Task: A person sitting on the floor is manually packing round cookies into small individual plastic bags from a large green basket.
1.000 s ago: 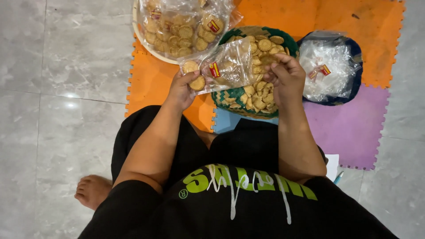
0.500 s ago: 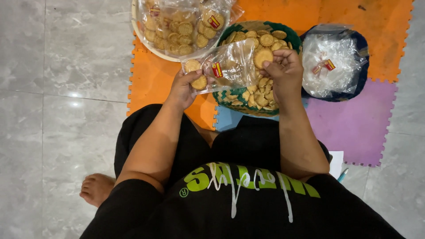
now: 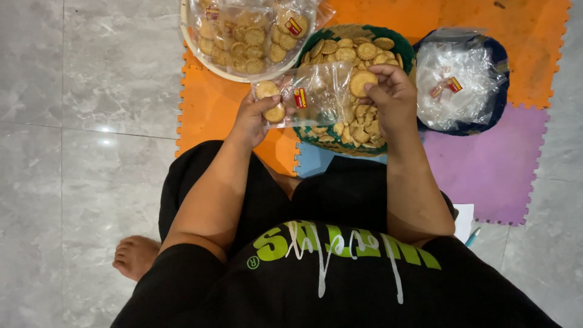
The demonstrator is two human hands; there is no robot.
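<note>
My left hand (image 3: pixel 254 116) grips the closed end of a clear plastic bag (image 3: pixel 311 94) that has two round biscuits in it and a small red and yellow label. My right hand (image 3: pixel 392 97) holds the bag's open end and pinches one round biscuit (image 3: pixel 362 82) at its mouth. The bag is stretched sideways between both hands, just above a green bowl (image 3: pixel 405 56) heaped with loose round biscuits.
A white basin (image 3: pixel 209 65) at the top holds several filled biscuit bags. A dark blue bowl (image 3: pixel 501 91) on the right holds empty clear bags. All stand on orange and purple foam mats (image 3: pixel 206 112) over grey floor tiles. My bare foot (image 3: pixel 135 256) shows at lower left.
My right hand has picked up a biscuit and brought it to the bag's mouth. The left hand keeps its hold on the bag.
</note>
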